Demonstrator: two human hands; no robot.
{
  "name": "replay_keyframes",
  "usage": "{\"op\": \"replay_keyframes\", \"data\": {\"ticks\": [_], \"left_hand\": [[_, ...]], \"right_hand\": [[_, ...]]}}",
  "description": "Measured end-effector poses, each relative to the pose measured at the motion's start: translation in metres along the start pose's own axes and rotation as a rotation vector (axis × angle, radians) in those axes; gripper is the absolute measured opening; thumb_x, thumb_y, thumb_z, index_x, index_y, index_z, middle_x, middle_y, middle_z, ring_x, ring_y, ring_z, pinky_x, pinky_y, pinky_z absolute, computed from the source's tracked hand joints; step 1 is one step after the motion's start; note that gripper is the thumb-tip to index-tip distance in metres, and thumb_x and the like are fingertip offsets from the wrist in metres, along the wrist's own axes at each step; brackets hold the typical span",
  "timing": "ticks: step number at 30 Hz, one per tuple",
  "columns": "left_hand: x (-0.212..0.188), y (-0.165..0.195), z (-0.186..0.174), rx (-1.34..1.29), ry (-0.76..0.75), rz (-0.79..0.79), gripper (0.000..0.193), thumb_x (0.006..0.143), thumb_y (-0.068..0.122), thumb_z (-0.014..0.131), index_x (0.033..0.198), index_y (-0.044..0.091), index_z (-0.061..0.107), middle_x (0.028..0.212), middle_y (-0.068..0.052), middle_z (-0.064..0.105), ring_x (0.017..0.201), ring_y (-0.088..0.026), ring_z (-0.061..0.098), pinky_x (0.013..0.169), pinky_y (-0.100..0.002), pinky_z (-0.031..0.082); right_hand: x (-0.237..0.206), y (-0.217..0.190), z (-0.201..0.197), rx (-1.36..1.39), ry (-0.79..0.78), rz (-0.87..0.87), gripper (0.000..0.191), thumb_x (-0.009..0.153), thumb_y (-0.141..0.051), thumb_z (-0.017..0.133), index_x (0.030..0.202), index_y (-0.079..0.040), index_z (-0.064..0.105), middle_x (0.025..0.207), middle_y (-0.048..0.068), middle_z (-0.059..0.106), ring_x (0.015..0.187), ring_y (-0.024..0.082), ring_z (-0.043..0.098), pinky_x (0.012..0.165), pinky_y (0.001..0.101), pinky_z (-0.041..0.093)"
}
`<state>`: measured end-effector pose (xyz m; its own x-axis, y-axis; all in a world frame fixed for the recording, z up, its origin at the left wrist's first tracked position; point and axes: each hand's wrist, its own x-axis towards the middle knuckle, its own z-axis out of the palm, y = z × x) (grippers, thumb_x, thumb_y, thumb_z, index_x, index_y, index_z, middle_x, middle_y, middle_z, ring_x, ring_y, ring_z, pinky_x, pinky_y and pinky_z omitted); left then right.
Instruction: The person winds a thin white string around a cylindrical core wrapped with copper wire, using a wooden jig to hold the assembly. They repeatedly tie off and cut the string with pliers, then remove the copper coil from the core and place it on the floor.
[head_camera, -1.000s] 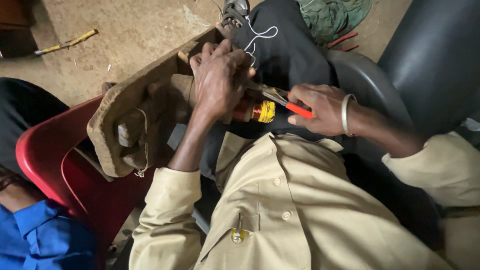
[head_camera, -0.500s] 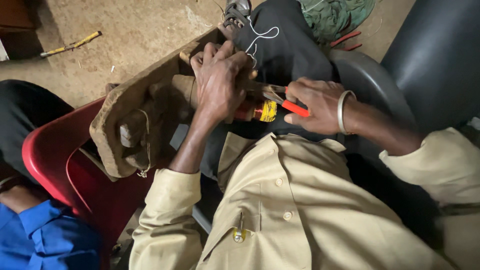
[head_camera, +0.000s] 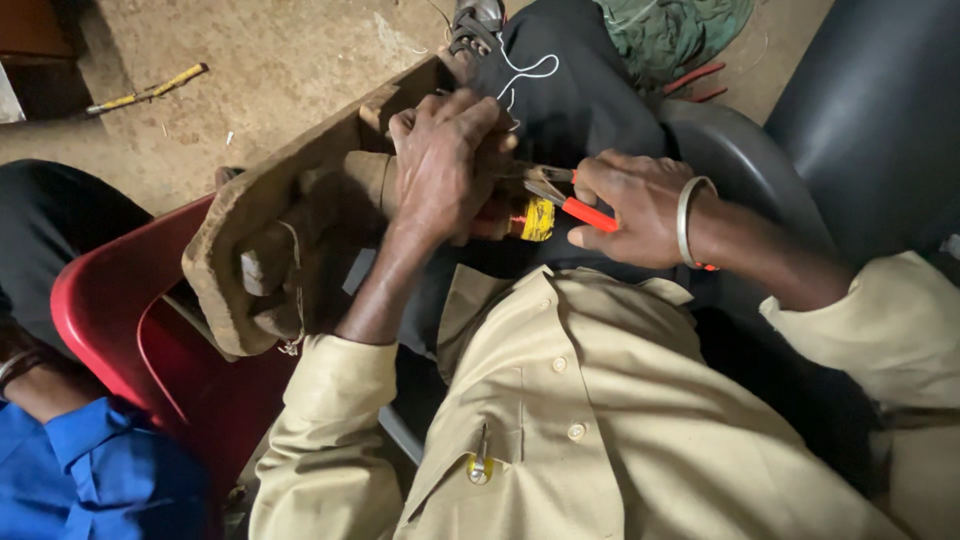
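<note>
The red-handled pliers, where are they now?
In the head view, right of centre: the right hand holds the red-handled pliers, tips beside the left hand.

wooden block (head_camera: 260, 215) and red chair (head_camera: 110, 310) crowding left, bare floor (head_camera: 280, 60) beyond

Red-handled pliers (head_camera: 570, 200) grip a yellow-banded coil (head_camera: 528, 218).
</note>
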<state>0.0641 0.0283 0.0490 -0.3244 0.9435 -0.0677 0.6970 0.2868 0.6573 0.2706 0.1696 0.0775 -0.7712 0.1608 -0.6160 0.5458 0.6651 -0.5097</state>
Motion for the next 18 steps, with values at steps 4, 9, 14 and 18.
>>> {"op": "replay_keyframes", "data": {"ticks": [4,9,14,18], "left_hand": [[0.002,0.001,-0.002,-0.034,-0.020,0.040,0.014,0.097,0.027,0.068,0.105,0.015,0.069,0.102,-0.004,0.074,0.103,-0.031,0.059,0.092,-0.051,0.031],[-0.001,0.002,0.000,-0.031,0.010,0.007,0.011,0.094,0.023,0.068,0.102,0.015,0.068,0.099,-0.005,0.074,0.100,-0.033,0.057,0.090,-0.050,0.033],[-0.003,0.001,0.001,-0.025,0.042,0.008,0.008,0.094,0.018,0.067,0.101,0.015,0.069,0.097,-0.006,0.073,0.099,-0.033,0.055,0.090,-0.048,0.034],[-0.002,0.000,0.002,-0.024,0.068,0.029,0.009,0.091,0.017,0.068,0.100,0.013,0.069,0.097,-0.007,0.073,0.097,-0.033,0.055,0.088,-0.048,0.033]], "right_hand": [[0.001,0.000,-0.002,0.030,-0.008,-0.022,0.048,0.079,-0.043,0.078,0.105,-0.007,0.058,0.106,0.013,0.066,0.098,0.038,0.066,0.080,0.0513,0.052],[0.007,0.002,-0.010,0.090,-0.056,0.002,0.049,0.073,-0.041,0.082,0.096,-0.005,0.057,0.090,0.013,0.069,0.086,0.036,0.068,0.074,0.0484,0.052],[0.010,0.003,-0.015,0.089,-0.108,0.038,0.049,0.071,-0.040,0.083,0.094,-0.005,0.057,0.082,0.014,0.069,0.080,0.035,0.069,0.071,0.0472,0.052],[0.009,0.004,-0.010,0.141,0.010,-0.101,0.048,0.071,-0.037,0.084,0.095,-0.005,0.057,0.085,0.015,0.069,0.081,0.037,0.068,0.069,0.0478,0.051]]}}
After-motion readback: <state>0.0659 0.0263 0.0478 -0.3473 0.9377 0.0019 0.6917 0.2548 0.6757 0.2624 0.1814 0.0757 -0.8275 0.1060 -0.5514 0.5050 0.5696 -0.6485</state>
